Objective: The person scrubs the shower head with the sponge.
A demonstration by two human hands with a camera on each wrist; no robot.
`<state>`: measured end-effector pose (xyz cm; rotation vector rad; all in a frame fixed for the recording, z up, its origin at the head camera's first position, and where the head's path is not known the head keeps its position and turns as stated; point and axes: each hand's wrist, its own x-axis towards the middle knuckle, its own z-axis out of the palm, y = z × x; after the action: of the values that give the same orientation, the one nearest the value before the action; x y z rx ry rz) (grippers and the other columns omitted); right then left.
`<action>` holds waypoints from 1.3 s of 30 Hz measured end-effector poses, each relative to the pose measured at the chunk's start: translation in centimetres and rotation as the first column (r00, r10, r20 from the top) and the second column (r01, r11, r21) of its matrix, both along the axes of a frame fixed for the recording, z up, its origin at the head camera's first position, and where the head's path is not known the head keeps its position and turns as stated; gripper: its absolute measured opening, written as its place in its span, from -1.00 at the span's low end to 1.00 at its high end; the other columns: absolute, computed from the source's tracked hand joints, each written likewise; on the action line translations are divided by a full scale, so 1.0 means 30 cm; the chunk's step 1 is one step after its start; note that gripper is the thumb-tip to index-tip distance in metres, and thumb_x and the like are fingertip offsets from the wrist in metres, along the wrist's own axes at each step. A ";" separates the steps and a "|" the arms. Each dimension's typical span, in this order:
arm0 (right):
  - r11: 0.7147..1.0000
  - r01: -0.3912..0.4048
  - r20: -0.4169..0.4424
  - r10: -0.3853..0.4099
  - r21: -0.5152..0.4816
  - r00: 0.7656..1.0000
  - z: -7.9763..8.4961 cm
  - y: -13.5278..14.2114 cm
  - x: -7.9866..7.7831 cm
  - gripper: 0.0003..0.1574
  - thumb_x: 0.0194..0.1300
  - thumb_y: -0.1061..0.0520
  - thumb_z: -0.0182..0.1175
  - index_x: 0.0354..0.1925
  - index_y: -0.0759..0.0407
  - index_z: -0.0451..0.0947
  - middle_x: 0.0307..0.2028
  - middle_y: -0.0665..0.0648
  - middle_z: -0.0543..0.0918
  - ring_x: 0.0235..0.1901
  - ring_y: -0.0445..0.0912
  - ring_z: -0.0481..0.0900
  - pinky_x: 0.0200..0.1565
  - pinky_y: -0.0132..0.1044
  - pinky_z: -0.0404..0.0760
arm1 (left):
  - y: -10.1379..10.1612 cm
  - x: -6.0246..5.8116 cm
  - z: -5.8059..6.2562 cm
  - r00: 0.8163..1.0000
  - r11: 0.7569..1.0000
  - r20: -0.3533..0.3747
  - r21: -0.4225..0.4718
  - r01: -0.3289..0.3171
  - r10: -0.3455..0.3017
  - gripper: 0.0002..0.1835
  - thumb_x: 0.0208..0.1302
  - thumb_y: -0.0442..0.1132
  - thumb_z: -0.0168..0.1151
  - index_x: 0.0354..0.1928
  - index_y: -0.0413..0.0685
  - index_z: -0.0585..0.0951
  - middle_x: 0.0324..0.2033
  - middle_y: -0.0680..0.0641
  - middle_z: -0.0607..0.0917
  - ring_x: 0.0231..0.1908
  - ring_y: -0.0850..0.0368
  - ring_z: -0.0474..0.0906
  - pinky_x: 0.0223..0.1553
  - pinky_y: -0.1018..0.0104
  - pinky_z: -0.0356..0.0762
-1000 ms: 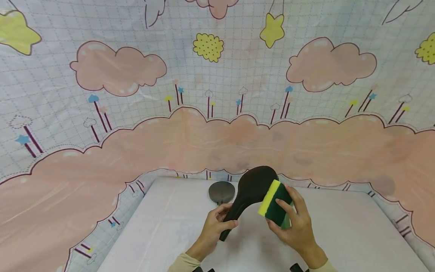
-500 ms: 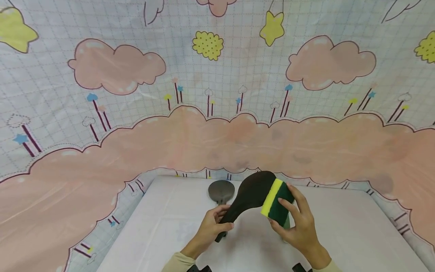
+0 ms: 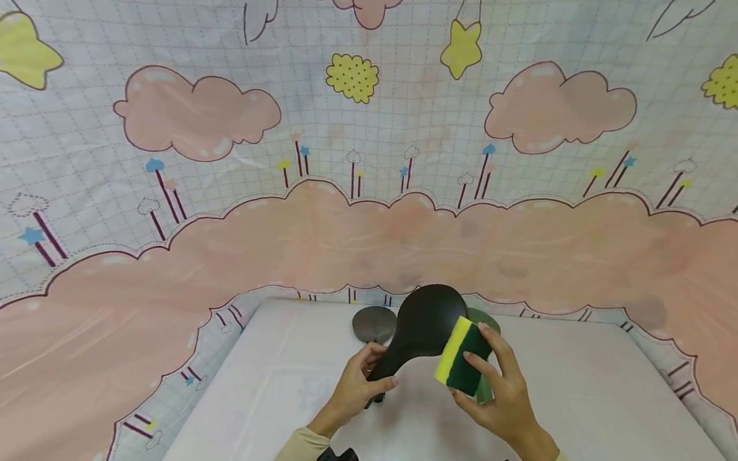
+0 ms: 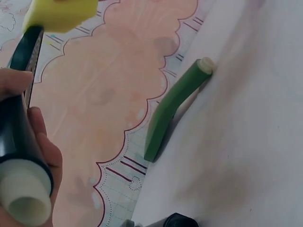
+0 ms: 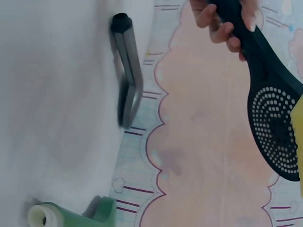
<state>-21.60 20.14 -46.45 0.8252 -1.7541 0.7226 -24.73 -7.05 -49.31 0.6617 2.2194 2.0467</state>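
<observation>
My left hand (image 3: 357, 387) grips the handle of a black handheld shower head (image 3: 431, 314), held up above the table with its head tilted to the upper right. The face with many nozzle holes (image 5: 273, 125) shows in the right wrist view. A pale hollow connector (image 4: 28, 189) ends the handle in the left wrist view. My right hand (image 3: 504, 397) pinches a yellow and dark green sponge (image 3: 463, 358) between thumb and fingers. The sponge's yellow side (image 4: 61, 16) faces the shower head and appears to touch its face near the rim.
A grey handheld shower head (image 3: 373, 324) lies on the white table (image 3: 259, 384), behind my left hand. A green shower head (image 3: 483, 319) lies on the right, partly hidden by the sponge and right hand. A patterned cloth (image 3: 369, 243) rises behind the table.
Both hands keep their holds. The sponge has shifted slightly down and left along the shower head, which has turned a little. More of the green shower head now shows.
</observation>
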 end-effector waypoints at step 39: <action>0.990 0.049 0.125 -0.065 0.133 0.990 0.018 0.038 0.011 -0.34 0.23 -0.41 0.19 0.00 0.04 0.66 0.25 0.37 0.48 0.25 0.12 0.34 0.41 -0.48 0.08 | -0.023 0.040 0.004 0.973 0.953 -0.178 -0.238 -0.189 0.149 -0.50 -0.05 -0.28 0.51 0.01 0.02 0.61 -0.21 0.00 0.72 -0.26 0.30 0.54 -0.20 0.42 0.48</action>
<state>-21.27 21.28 -45.91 0.8273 -1.9502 0.6409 -23.53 -7.73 -49.18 0.6488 2.6553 1.7845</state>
